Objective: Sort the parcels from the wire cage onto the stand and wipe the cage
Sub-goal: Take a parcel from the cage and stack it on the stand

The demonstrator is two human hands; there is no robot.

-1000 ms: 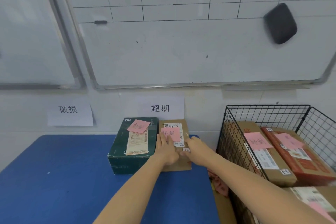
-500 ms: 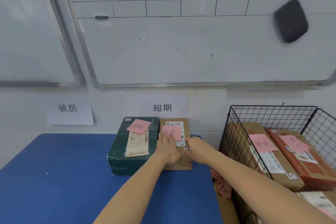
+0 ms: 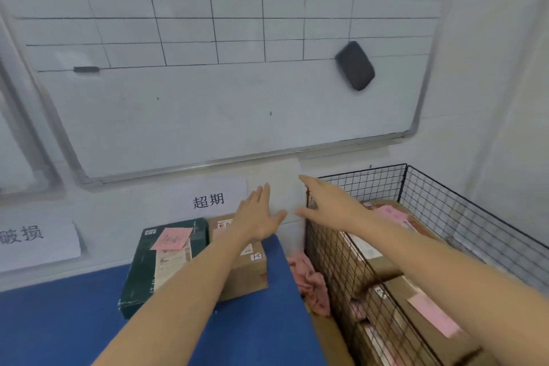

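A black wire cage [image 3: 463, 211] stands at the right and holds several brown cardboard parcels [image 3: 395, 285] with pink notes. On the blue stand [image 3: 59, 324] a dark green box [image 3: 160, 264] and a brown parcel [image 3: 246, 270] lie side by side against the wall, each bearing a pink note. My left hand [image 3: 258, 217] hovers open above the brown parcel, holding nothing. My right hand [image 3: 326, 199] is open in the air over the cage's near left corner, fingers spread.
A pink cloth [image 3: 309, 282] lies bunched between the stand and the cage. Two paper labels [image 3: 208, 199] are taped to the wall behind the stand. A whiteboard [image 3: 237, 104] with a black eraser [image 3: 355, 65] hangs above.
Both hands have let go of the brown parcel on the stand and lifted, moving right toward the cage. The view has swung right and closer.
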